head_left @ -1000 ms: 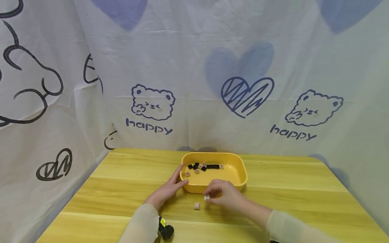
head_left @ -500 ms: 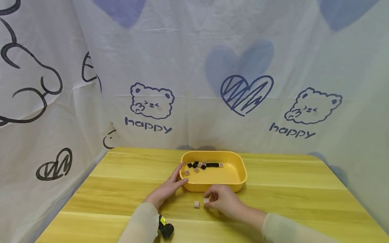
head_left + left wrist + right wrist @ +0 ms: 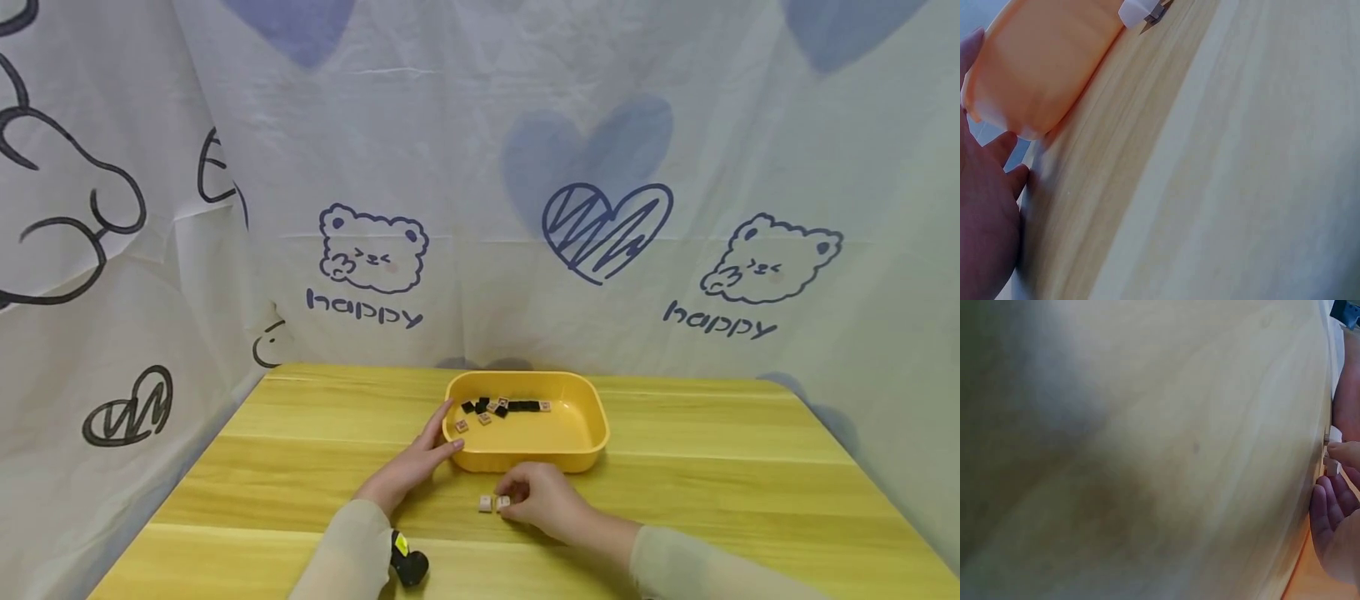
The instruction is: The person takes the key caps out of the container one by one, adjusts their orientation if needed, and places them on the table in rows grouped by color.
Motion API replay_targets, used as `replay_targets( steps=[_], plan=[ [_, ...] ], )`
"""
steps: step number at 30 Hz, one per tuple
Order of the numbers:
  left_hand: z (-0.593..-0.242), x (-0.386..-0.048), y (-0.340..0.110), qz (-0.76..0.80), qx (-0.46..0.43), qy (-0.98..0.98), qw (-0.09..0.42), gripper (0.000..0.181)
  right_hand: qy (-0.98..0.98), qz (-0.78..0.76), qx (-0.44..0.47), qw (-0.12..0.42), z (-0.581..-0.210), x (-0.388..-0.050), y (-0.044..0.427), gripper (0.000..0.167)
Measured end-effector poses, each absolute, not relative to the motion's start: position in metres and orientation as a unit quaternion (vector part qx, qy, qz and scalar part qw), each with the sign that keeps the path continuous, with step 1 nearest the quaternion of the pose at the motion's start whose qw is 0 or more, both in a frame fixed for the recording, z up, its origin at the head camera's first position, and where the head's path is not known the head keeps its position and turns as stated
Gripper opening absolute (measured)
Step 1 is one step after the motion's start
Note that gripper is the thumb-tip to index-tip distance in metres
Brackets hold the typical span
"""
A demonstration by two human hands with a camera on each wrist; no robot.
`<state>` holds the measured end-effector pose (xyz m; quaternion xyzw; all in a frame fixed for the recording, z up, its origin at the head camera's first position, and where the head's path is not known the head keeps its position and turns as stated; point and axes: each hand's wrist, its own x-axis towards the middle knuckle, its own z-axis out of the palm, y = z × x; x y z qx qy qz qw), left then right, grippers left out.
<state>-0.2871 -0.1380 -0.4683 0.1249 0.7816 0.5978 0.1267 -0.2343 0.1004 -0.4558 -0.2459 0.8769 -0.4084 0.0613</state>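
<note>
My left hand (image 3: 411,472) rests at the left end of the yellow tray (image 3: 525,462), fingers spread straight along its wall. In front of the tray, my right hand (image 3: 549,502) pinches a small pale tile (image 3: 503,503) between thumb and fingers, down at the tabletop. Just left of it lies another pale tile (image 3: 485,503), with a narrow gap between the two. The right wrist view shows the pinched tile (image 3: 1333,467) at the fingertips. In the left wrist view my left hand (image 3: 988,206) is beside the tray wall (image 3: 1047,69).
Inside the tray, several black tiles (image 3: 523,406) stand in a row with a tan tile (image 3: 545,407) at the right end. More black and tan tiles (image 3: 484,419) lie loosely at the left. A black object (image 3: 410,568) is by the left sleeve. A printed cloth hangs behind.
My right hand has moved slightly left and toward the front with its tile, bringing it close beside the one on the table. The left hand stays at the tray.
</note>
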Motion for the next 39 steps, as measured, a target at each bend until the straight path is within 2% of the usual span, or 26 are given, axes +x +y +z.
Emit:
replay_targets(
  steps=[8, 23, 39],
  plan=[
    [-0.471, -0.290, -0.139, 0.599, 0.124, 0.780, 0.127, 0.075, 0.882, -0.386, -0.266, 0.044, -0.463, -0.239, 0.100, 0.018],
    [-0.470, -0.289, -0.138, 0.602, 0.116, 0.779, 0.133, 0.075, 0.885, -0.378, -0.267, 0.055, -0.462, -0.239, 0.102, 0.018],
    [-0.469, -0.285, -0.139, 0.597, 0.111, 0.781, 0.144, 0.077, 0.848, -0.427, -0.311, 0.045, -0.449, -0.231, 0.116, 0.028]
  ],
)
